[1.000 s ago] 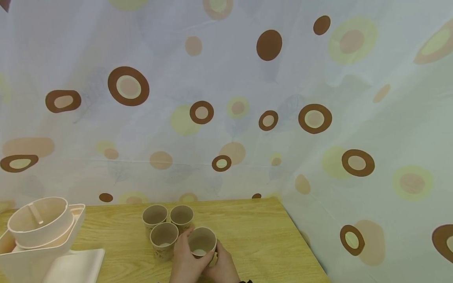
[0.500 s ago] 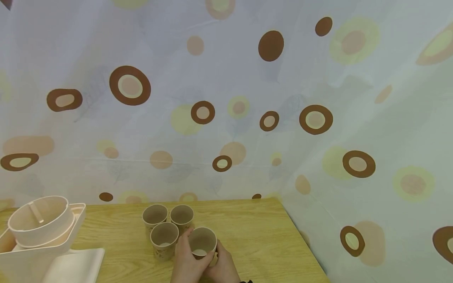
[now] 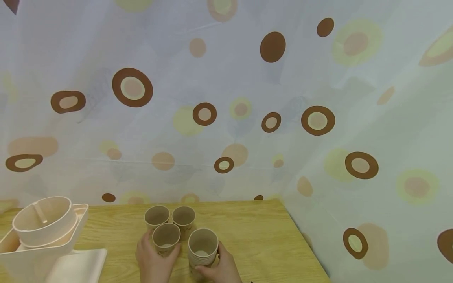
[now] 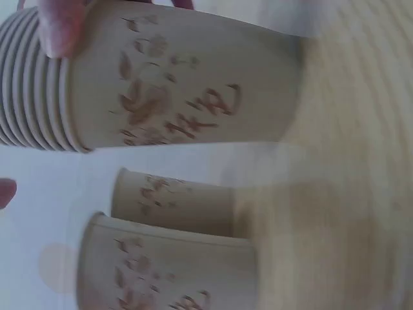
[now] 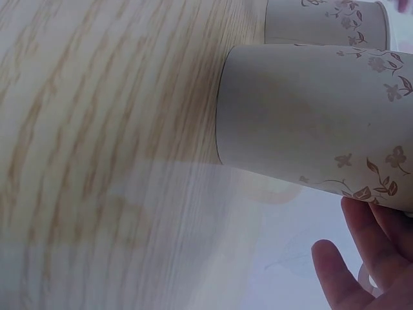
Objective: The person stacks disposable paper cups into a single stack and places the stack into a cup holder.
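In the head view, a stack of nested beige paper cups (image 3: pixel 202 259) stands upright on the table. My right hand (image 3: pixel 223 267) grips it, thumb in front and fingers along the right side. Several rolled rims and a brown floral print show on the stack (image 4: pixel 187 84) in the left wrist view. My left hand (image 3: pixel 154 259) is spread around the front-left paper cup (image 3: pixel 166 236), thumb to its right and fingers to its left. Behind that cup stand two more, a back-left paper cup (image 3: pixel 157 216) and a back-right paper cup (image 3: pixel 184 216).
At the far left, a white round container (image 3: pixel 44 224) sits in a larger white angular bin (image 3: pixel 39 257), beside a flat white piece (image 3: pixel 83 265). A patterned curtain (image 3: pixel 233 86) hangs behind and to the right of the wood-grain table (image 3: pixel 255 236).
My left hand has let go of the cup stack and moved left to the front-left cup. The right hand stays on the stack.
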The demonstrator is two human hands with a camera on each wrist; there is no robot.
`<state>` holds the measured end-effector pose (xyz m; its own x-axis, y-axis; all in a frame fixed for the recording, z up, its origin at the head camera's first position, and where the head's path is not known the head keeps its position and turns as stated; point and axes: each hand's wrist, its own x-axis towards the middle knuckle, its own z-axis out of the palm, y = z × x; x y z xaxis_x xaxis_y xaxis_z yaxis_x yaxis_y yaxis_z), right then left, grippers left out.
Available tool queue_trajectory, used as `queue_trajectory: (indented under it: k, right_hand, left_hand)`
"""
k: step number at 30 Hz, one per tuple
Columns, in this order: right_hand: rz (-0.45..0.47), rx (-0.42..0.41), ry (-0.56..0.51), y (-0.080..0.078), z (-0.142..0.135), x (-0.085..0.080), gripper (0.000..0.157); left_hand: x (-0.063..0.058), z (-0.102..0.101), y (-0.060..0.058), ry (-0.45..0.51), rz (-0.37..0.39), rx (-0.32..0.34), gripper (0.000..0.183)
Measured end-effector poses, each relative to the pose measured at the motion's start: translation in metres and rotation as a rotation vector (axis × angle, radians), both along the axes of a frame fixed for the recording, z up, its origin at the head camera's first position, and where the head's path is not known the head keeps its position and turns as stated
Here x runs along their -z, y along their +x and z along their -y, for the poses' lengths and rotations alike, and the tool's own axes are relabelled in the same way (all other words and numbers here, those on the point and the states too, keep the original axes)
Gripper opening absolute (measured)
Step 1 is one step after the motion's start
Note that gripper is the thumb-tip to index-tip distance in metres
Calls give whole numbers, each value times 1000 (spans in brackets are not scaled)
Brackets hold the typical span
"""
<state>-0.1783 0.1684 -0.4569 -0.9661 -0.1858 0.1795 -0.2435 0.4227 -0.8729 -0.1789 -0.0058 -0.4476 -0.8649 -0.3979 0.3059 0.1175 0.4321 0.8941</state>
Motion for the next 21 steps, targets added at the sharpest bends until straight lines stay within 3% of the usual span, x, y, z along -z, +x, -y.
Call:
queue_trajectory:
  k: [8,21]
  right_hand:
    - [-10,4,13,-1,-2,2,75]
    - [-50,16,34,-2,-1,5,73]
  left_hand:
    - [17,4,-6,-59,165,-11,108]
    - [28,3,-17,-46,252,-72,100]
